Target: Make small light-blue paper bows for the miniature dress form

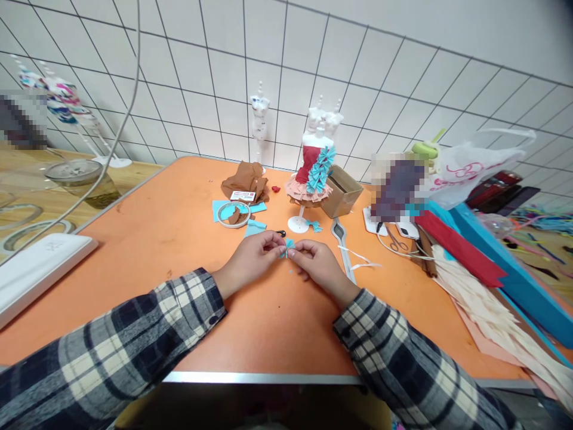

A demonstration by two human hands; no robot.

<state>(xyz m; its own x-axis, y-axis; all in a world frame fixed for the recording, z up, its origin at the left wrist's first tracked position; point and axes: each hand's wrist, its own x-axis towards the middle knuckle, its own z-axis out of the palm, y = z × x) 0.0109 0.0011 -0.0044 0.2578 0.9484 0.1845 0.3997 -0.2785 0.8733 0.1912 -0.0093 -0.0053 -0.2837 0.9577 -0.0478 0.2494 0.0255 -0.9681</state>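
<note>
On the smooth orange desk (179, 239), the left hand (248, 260) and right hand (320, 269) pinch their fingers together on a small pleated blue paper piece (289, 246), in front of the little mannequin (313, 170) with ruffled skirt.

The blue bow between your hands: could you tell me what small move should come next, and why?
Probably carry the bow up to the mannequin: both hands pinch it, it looks folded, and matching blue bows already line the dress.
</note>
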